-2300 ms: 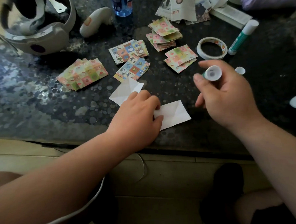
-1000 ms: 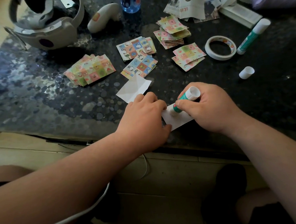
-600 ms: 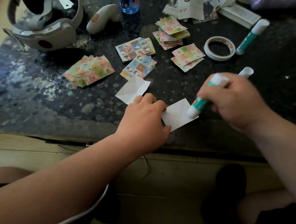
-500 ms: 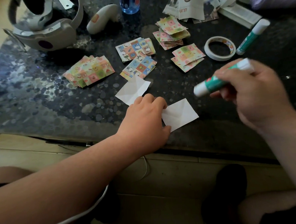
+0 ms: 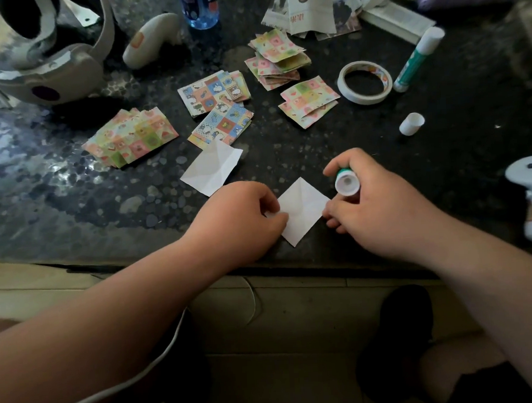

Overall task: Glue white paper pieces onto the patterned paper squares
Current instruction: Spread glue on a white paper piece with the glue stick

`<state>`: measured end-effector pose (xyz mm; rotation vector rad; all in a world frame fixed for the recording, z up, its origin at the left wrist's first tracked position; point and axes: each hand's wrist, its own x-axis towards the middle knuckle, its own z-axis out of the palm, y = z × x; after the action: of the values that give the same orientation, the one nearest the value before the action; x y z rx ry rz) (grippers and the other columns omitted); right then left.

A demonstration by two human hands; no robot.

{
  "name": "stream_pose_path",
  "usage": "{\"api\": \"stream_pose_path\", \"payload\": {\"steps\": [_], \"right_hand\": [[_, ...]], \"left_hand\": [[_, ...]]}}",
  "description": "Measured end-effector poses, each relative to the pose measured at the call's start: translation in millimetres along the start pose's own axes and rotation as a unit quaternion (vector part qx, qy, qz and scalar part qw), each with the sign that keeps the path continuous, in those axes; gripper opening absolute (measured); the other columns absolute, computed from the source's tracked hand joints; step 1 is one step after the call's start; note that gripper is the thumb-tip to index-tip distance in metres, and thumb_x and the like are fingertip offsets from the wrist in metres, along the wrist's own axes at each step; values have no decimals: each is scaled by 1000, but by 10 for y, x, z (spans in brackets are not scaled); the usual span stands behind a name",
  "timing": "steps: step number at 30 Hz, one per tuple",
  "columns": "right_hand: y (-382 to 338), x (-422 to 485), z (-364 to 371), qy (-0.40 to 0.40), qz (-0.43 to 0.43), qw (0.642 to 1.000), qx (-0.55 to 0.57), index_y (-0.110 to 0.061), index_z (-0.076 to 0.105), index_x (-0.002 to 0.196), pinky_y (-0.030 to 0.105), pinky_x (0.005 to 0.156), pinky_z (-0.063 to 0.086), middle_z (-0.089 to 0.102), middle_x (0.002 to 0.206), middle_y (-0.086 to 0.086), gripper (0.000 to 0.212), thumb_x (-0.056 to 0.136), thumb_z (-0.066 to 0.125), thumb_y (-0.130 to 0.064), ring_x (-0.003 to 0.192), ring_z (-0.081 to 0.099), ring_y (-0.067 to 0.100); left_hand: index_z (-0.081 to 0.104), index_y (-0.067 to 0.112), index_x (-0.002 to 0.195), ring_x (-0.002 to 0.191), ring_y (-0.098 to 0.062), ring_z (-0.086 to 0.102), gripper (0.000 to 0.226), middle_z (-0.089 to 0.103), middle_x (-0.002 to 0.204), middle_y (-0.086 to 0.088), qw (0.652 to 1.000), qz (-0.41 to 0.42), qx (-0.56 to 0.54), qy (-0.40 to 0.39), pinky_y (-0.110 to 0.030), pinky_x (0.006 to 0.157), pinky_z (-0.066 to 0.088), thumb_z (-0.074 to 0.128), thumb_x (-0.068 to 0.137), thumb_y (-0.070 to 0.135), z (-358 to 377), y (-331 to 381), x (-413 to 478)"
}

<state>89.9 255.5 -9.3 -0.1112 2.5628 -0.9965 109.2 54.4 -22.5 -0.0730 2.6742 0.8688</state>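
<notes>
So your white paper piece (image 5: 305, 210) sits turned like a diamond right by the front edge of the desk (image 5: 74, 205), roughly mid-way along it. Your left hand (image 5: 243, 211) has its fingers curled onto the paper's left corner, pinching it. Your right hand (image 5: 372, 205) is wrapped round the green glue stick (image 5: 346, 181), white end facing up at you, and its lower fingers touch the paper's right corner. A second white piece (image 5: 212, 167) lies just behind your left hand. The patterned paper squares are in little stacks further back: a pink-green fan (image 5: 132, 137) toward the left, two blue cartoon piles (image 5: 220, 123) in the middle, and pastel ones (image 5: 308, 100) to the right. The loose white cap (image 5: 411, 123) lies behind your right hand, with the tape roll (image 5: 364, 82) and a capped glue stick (image 5: 417, 57) beyond it.
</notes>
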Motion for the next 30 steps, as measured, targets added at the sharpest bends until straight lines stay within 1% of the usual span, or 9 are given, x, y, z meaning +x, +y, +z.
{"api": "stream_pose_path", "payload": {"steps": [6,9,11,14,17,20,23,26,30], "right_hand": [[-17,63,-38,32,-3,999,40,-47,45,113,47,84,61,73,94,-1,41,94,65,-18,86,73,14],[-38,72,-37,28,-5,998,53,-44,47,115,45,87,60,75,94,-1,41,93,66,-16,88,73,12],[-47,77,-29,21,-9,998,53,-42,47,117,42,88,60,75,93,-2,42,94,66,-13,89,73,10],[-61,78,-24,28,-22,998,50,-42,49,119,34,89,58,75,91,-6,35,100,59,-15,88,71,0],[-86,95,-24,85,-65,992,71,-38,54,118,19,73,49,73,77,-5,16,103,56,-31,77,67,-3],[-122,124,-55,174,-116,971,115,-32,63,112,13,62,47,68,67,-7,14,102,58,-39,62,65,5],[-156,145,-80,215,-140,956,139,-16,69,94,12,56,44,64,63,-13,29,100,61,-43,60,61,3],[-162,167,-37,185,-122,968,115,-9,67,82,16,54,44,63,65,1,39,96,65,-45,64,60,12],[-123,204,64,124,-99,985,74,-17,71,85,20,61,47,67,73,-4,28,93,69,-45,73,63,8]], "left_hand": [[80,27,84,64,-8,64,16,77,78,9,977,-76,-156,-125,-35,69,58,73,88,41,-51,112,-96],[78,30,91,60,2,63,13,76,81,14,969,-42,-152,-191,-25,65,55,73,90,41,-55,144,-141],[75,32,91,61,3,65,13,74,78,14,981,-13,-93,-167,-19,62,52,73,88,45,-30,125,-141],[71,33,91,70,0,62,14,67,76,16,998,18,19,-62,-21,62,48,68,90,47,-28,46,-111],[67,35,102,72,-3,52,14,54,75,19,997,46,66,6,-22,59,38,64,93,46,-69,-13,-80],[62,37,120,80,-7,45,30,42,76,20,991,72,110,26,-26,64,35,62,93,50,-47,-50,-66],[58,39,129,90,-8,48,41,47,90,17,988,78,136,10,-27,73,42,62,91,54,9,-86,-73],[57,40,130,105,-11,53,43,54,105,14,987,77,139,7,-32,86,50,62,90,54,33,-111,-80],[58,39,128,109,-14,52,41,54,107,11,986,82,143,23,-35,89,50,63,89,51,56,-106,-81]]}}
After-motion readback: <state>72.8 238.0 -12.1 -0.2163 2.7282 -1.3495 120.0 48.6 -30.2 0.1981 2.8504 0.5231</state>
